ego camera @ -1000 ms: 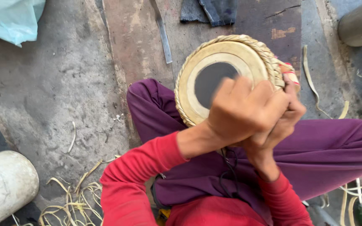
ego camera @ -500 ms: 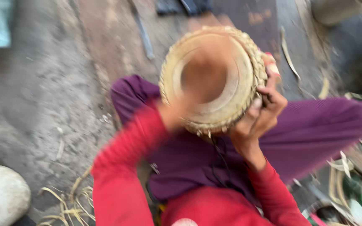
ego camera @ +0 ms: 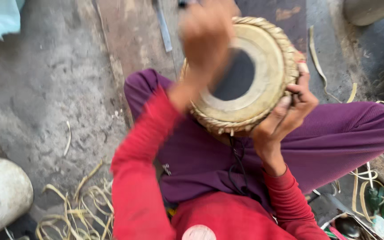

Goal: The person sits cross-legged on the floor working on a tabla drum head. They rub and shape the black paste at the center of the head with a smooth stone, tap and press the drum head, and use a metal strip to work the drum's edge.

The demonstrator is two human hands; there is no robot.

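Across the purple-trousered lap sits a round hand drum (ego camera: 250, 75), its pale skin head marked by a dark circular patch and rimmed with braided straw-coloured lacing. Gripping the rim's far side, the right hand (ego camera: 285, 118) curls its fingers over the braid. Blurred above the drumhead, the left hand (ego camera: 205, 31) looks fisted; whether it holds anything cannot be told. Pale strips (ego camera: 81, 209) litter the rough concrete floor (ego camera: 45, 98).

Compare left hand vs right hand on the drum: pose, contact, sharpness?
The left hand is raised in front of the drum head, closed like a fist; the right hand cups the drum's braided rim from the side, fingers curled over it. The left hand is motion-blurred; the right hand is sharp. Whether the left hand touches the skin cannot be told; the right hand clearly grips. Both come out of red sleeves.
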